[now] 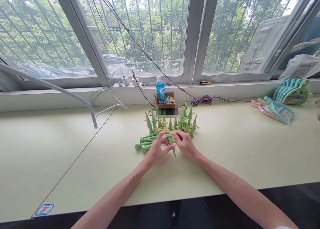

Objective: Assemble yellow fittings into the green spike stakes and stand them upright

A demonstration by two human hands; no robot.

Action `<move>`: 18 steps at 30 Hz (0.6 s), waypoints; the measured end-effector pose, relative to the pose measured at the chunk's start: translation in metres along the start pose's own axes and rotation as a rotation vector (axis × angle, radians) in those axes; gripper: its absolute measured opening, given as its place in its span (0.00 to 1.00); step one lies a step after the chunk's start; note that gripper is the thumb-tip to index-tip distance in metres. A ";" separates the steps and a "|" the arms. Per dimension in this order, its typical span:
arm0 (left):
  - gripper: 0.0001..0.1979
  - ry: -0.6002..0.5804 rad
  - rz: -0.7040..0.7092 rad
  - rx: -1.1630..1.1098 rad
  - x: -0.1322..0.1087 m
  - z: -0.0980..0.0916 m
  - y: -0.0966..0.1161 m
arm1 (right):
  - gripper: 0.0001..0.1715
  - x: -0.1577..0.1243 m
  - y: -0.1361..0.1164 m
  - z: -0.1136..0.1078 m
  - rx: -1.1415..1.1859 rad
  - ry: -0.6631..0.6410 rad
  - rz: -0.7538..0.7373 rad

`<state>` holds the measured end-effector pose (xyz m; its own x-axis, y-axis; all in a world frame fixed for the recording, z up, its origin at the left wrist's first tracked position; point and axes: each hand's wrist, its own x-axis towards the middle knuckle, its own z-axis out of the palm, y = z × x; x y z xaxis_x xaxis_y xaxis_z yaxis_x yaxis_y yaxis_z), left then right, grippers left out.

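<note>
My left hand (158, 149) grips a green plant watering spike (171, 141) between thumb and fingers, its pointed end tilted down toward me. Close beside its wide end, my right hand (184, 142) is closed in a pinch; whatever lies between those fingertips is too small and hidden to make out. Several green spikes with yellow valves stand point up behind my hands, among them a spike (148, 122) on the left and another (190, 113) on the right. Left of my left hand, several more green spikes (147, 139) lie on their sides in a pile.
Behind the spikes, a small cardboard box (166, 105) holds a blue-labelled bottle (161, 91). A coiled red and black cable (203, 100) lies to its right. Green hangers (291, 91) and bagged pink and teal items (277, 110) rest far right. A white tube (75, 97) hangs over the table's left side.
</note>
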<state>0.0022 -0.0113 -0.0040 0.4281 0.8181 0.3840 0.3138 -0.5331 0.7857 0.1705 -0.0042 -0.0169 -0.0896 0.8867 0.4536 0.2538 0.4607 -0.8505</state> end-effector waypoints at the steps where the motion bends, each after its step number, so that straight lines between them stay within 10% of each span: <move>1: 0.23 0.003 0.013 0.032 -0.001 0.000 -0.001 | 0.24 0.000 0.000 0.000 0.011 -0.001 0.011; 18: 0.25 0.137 0.071 0.085 0.001 0.003 -0.005 | 0.24 0.002 -0.001 0.003 0.123 0.048 0.099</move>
<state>0.0033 -0.0085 -0.0087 0.3339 0.7965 0.5040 0.3597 -0.6019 0.7129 0.1671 -0.0026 -0.0163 -0.0232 0.9266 0.3752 0.1393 0.3747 -0.9166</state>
